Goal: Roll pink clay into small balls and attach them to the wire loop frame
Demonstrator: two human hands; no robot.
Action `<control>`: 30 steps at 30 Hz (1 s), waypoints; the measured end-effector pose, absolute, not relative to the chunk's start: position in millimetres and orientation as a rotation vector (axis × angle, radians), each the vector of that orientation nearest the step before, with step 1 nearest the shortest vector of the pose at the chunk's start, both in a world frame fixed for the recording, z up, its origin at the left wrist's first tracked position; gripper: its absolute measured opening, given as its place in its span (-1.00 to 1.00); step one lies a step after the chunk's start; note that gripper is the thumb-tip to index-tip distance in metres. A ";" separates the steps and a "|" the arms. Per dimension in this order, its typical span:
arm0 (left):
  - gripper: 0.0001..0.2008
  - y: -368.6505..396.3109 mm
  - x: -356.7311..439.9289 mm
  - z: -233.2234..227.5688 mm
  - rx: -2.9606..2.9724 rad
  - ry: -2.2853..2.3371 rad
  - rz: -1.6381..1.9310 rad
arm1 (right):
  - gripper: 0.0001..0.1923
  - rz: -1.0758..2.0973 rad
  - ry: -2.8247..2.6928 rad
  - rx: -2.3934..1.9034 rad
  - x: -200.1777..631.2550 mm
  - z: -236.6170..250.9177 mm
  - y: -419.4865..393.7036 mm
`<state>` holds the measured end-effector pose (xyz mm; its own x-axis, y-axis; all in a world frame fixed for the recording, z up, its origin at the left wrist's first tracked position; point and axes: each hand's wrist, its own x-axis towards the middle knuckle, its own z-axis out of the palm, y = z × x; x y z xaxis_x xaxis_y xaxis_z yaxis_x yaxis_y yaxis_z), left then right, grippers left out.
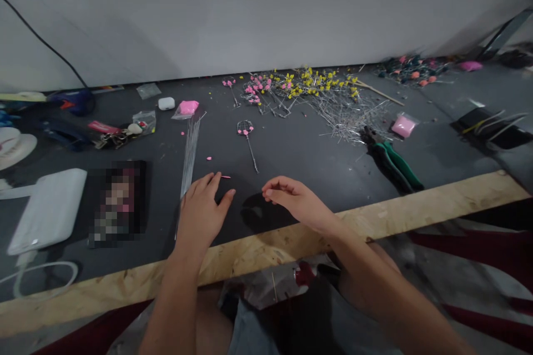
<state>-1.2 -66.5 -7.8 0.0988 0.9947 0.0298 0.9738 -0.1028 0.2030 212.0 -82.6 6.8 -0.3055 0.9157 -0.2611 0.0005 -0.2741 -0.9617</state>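
Note:
My left hand [202, 208] lies palm down on the dark tabletop, its fingers stretched out and the thumb apart. A thin pink strip of what looks like clay [225, 177] shows at its fingertips. Under and beside that hand runs a bundle of straight wires [190, 150]. To the right, my right hand [291, 198] is held just over the table with fingers curled and thumb against them; whatever they pinch, if anything, is hidden. Beyond both hands lies a twisted wire stem [252, 153] with looped ends and small pink blobs. A pink crumb [209, 158] sits beside it.
Yellow-tipped wire stems [320, 83] and loose wires [350, 116] lie at the back. Green-handled pliers [391, 161] rest at right, near a pink clay packet [403, 125]. Another pink packet [188, 108], a white power bank [50, 208] and a pixelated phone-like object [119, 202] are left.

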 end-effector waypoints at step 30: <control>-0.61 -64.7 2.2 -2.9 2.214 2.056 0.175 | -0.83 1.647 -1.301 -1.224 212.5 8.0 -84.1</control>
